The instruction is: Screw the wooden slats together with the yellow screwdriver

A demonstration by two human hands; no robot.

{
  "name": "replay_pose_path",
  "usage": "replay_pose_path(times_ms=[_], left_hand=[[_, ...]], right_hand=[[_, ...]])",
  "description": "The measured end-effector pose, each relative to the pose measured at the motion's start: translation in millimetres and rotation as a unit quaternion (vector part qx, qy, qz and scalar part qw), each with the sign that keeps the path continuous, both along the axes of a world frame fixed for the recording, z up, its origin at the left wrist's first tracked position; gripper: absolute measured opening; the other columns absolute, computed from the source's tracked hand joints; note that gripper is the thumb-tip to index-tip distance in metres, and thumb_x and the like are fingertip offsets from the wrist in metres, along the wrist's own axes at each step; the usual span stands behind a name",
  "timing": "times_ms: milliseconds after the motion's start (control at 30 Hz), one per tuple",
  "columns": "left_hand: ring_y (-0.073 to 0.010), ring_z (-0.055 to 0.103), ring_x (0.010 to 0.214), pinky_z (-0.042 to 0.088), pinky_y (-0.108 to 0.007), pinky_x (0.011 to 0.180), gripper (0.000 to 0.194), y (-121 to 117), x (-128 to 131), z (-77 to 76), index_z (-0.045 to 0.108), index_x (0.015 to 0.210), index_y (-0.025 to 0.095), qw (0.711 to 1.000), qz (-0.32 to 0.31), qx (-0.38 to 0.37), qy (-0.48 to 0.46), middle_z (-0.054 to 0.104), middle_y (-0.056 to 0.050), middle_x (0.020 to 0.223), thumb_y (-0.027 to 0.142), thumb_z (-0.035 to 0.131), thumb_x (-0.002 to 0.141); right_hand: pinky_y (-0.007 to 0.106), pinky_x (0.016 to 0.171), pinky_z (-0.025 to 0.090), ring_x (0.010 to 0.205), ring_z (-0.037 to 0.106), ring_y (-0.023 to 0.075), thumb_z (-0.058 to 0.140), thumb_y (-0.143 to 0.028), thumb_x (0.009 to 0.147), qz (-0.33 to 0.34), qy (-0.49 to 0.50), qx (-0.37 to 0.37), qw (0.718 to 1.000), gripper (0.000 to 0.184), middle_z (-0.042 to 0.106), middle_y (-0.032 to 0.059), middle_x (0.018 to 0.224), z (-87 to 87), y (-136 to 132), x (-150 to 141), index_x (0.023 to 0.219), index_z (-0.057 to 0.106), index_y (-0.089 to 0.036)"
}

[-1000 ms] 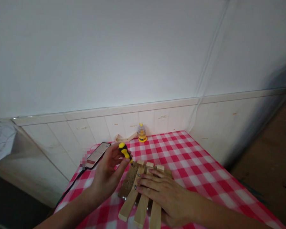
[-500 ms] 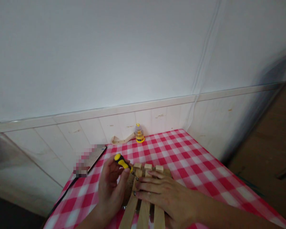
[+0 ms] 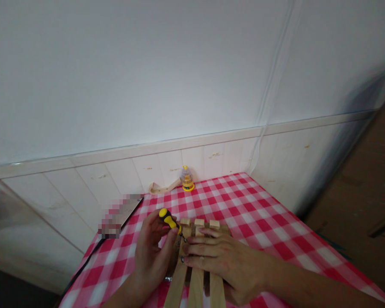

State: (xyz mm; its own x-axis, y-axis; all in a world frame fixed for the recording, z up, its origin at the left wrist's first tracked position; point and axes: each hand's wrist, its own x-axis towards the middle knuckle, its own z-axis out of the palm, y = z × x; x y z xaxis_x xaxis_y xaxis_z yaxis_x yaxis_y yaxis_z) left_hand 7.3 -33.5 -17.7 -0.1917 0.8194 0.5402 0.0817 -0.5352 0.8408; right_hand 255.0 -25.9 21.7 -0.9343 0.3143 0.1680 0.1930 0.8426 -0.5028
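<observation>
My left hand (image 3: 154,252) is closed around a yellow-and-black screwdriver (image 3: 169,219), which slants down to the right. Its tip meets a small dark screw or fitting on the leftmost of three pale wooden slats (image 3: 176,285). Across the slats lies my right hand (image 3: 223,256), fingers stretched out flat and fingertips near the screwdriver's tip. Another small metal piece (image 3: 182,259) sits on the left slat by those fingertips. Beneath the slats is a wooden crosspiece, mostly hidden by my hands.
A red-and-white checked cloth (image 3: 259,214) covers the table. Toward the wall stand a clear-and-yellow bit holder (image 3: 188,179) and a curved wooden piece (image 3: 163,189). A phone (image 3: 131,209), partly pixelated, lies at the left edge with a black cable (image 3: 86,259).
The screwdriver handle and my left hand have shifted slightly right, and the handle stands a little steeper. My right hand stays on the slats.
</observation>
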Motion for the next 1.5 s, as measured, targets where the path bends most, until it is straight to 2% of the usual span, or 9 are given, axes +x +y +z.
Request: replay_pose_path(times_ms=[200, 433, 567, 733, 933, 1133, 1233, 1367, 1500], left_hand=[[-0.0181, 0.081, 0.095, 0.069, -0.027, 0.081, 0.05, 1.1, -7.9, -7.2, 0.06, 0.146, 0.033, 0.998, -0.01, 0.041, 0.049, 0.08, -0.006, 0.114, 0.022, 0.075, 0.099], [-0.0258, 0.077, 0.11, 0.068, -0.038, 0.09, 0.039, 1.7, -20.3, -6.2, 0.076, 0.129, 0.033, 0.993, -0.024, 0.06, 0.101, 0.076, -0.009, 0.124, 0.021, 0.082, 0.093], [-0.0237, 0.079, 0.096, 0.068, -0.036, 0.086, 0.033, 3.4, -19.8, -0.4, 0.077, 0.124, 0.028, 0.996, 0.005, 0.02, 0.09, 0.08, -0.008, 0.111, 0.026, 0.084, 0.092], [-0.0245, 0.081, 0.097, 0.068, -0.037, 0.087, 0.032, 2.3, -18.3, 0.7, 0.077, 0.125, 0.026, 0.995, 0.005, 0.004, 0.097, 0.083, -0.009, 0.111, 0.028, 0.082, 0.094], [-0.0232, 0.081, 0.1, 0.068, -0.037, 0.092, 0.031, -1.7, -16.6, 0.3, 0.078, 0.127, 0.029, 0.994, 0.012, 0.024, 0.108, 0.084, -0.007, 0.116, 0.025, 0.08, 0.096], [-0.0247, 0.082, 0.109, 0.068, -0.036, 0.095, 0.031, -1.0, -16.9, -9.2, 0.076, 0.131, 0.028, 0.993, 0.007, 0.025, 0.111, 0.083, -0.009, 0.123, 0.024, 0.074, 0.1], [-0.0222, 0.081, 0.111, 0.067, -0.032, 0.097, 0.034, 0.8, -17.9, -11.7, 0.073, 0.134, 0.029, 0.993, 0.0, 0.032, 0.116, 0.082, -0.007, 0.125, 0.021, 0.073, 0.101], [-0.0197, 0.08, 0.11, 0.067, -0.03, 0.096, 0.038, 2.1, -18.7, -8.7, 0.07, 0.137, 0.032, 0.991, -0.008, 0.04, 0.13, 0.081, -0.005, 0.126, 0.019, 0.072, 0.102], [-0.0216, 0.077, 0.112, 0.07, -0.033, 0.089, 0.041, 4.3, -16.2, -5.3, 0.071, 0.135, 0.035, 0.99, -0.022, 0.075, 0.117, 0.074, -0.006, 0.131, 0.02, 0.076, 0.098]], right_hand=[[0.047, 0.138, 0.013, 0.163, 0.038, 0.0252, 0.065, -0.031, 0.093, 0.004, 0.001, -0.003, 1.0, 0.075, 0.052, 0.013, 0.169, 0.2, 1.1, 0.1, 0.165, 0.046, -0.019], [0.047, 0.138, 0.016, 0.16, 0.043, 0.0264, 0.067, -0.03, 0.091, 0.001, 0.008, 0.003, 1.0, 0.074, 0.055, 0.0135, 0.166, 0.4, -0.1, -1.1, 0.162, 0.05, -0.02], [0.047, 0.138, 0.014, 0.16, 0.043, 0.0258, 0.067, -0.031, 0.091, -0.002, 0.005, 0.006, 1.0, 0.076, 0.054, 0.0134, 0.167, -3.3, 0.0, -0.1, 0.163, 0.048, -0.019], [0.046, 0.138, 0.014, 0.16, 0.044, 0.0246, 0.066, -0.031, 0.093, -0.003, 0.001, 0.005, 1.0, 0.074, 0.055, 0.0127, 0.167, -3.8, -0.3, 0.8, 0.164, 0.048, -0.018], [0.048, 0.139, 0.013, 0.16, 0.043, 0.026, 0.068, -0.032, 0.094, -0.004, -0.001, 0.0, 1.0, 0.073, 0.055, 0.0124, 0.167, 1.4, -1.0, -0.5, 0.163, 0.048, -0.02], [0.047, 0.139, 0.013, 0.162, 0.04, 0.0254, 0.066, -0.029, 0.094, -0.002, 0.002, -0.007, 1.0, 0.073, 0.055, 0.0138, 0.166, 2.5, -1.4, -1.0, 0.164, 0.048, -0.018], [0.045, 0.139, 0.014, 0.162, 0.04, 0.0248, 0.065, -0.031, 0.096, 0.0, -0.002, -0.005, 1.0, 0.071, 0.055, 0.0144, 0.167, 0.5, -0.7, -0.9, 0.163, 0.049, -0.016], [0.048, 0.138, 0.015, 0.162, 0.04, 0.0265, 0.067, -0.03, 0.094, -0.001, 0.004, -0.001, 1.0, 0.073, 0.054, 0.0137, 0.167, -1.7, -0.2, -1.4, 0.164, 0.048, -0.018], [0.047, 0.139, 0.014, 0.162, 0.04, 0.0265, 0.066, -0.033, 0.097, -0.009, -0.001, -0.002, 1.0, 0.07, 0.055, 0.014, 0.166, -0.4, -1.5, -1.7, 0.163, 0.05, -0.019]])
